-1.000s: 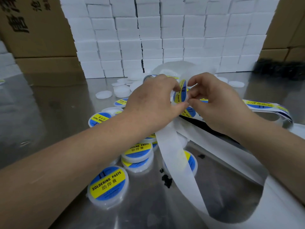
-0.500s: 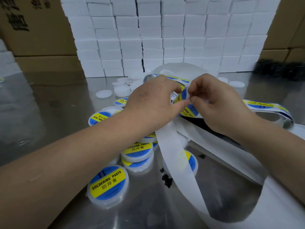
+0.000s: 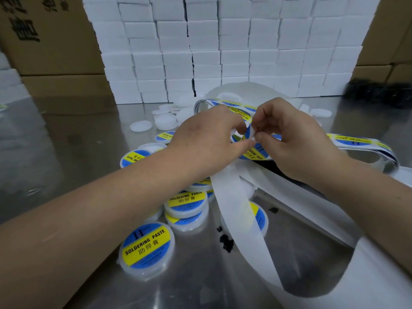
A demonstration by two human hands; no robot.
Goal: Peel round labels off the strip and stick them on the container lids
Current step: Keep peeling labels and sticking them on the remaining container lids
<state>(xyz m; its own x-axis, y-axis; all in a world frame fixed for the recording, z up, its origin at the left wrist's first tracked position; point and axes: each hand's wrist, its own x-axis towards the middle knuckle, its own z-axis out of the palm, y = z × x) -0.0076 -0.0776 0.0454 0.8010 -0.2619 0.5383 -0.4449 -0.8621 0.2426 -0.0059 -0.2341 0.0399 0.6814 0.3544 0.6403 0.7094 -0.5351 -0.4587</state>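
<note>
labelled round white plastic containers (image 3: 147, 248) lie on the steel tabletop (image 3: 66, 141), lower left. left hand (image 3: 207, 141), fingers curled, pinches the white backing strip (image 3: 231, 197). right hand (image 3: 294, 139) pinches a blue-and-yellow round label (image 3: 249, 132) at the strip's fold, between both hands, above the containers.

Reflective metal surface (image 3: 66, 152). At 12 o'clock a wall of stacked white boxes (image 3: 223, 52) stands along its far edge, with cardboard cartons (image 3: 55, 52) at 10 o'clock. Just in front of the boxes lie plain white lids (image 3: 141, 126). Labelled containers (image 3: 147, 248), blue and yellow and marked SOLDERING PASTE, cluster from the centre toward 7 o'clock, several overlapping. The label strip (image 3: 356, 141) loops at 3 o'clock. Its bare white backing (image 3: 240, 219) trails toward 5 o'clock across one container. Black specks (image 3: 226, 241) lie near 6 o'clock.
</note>
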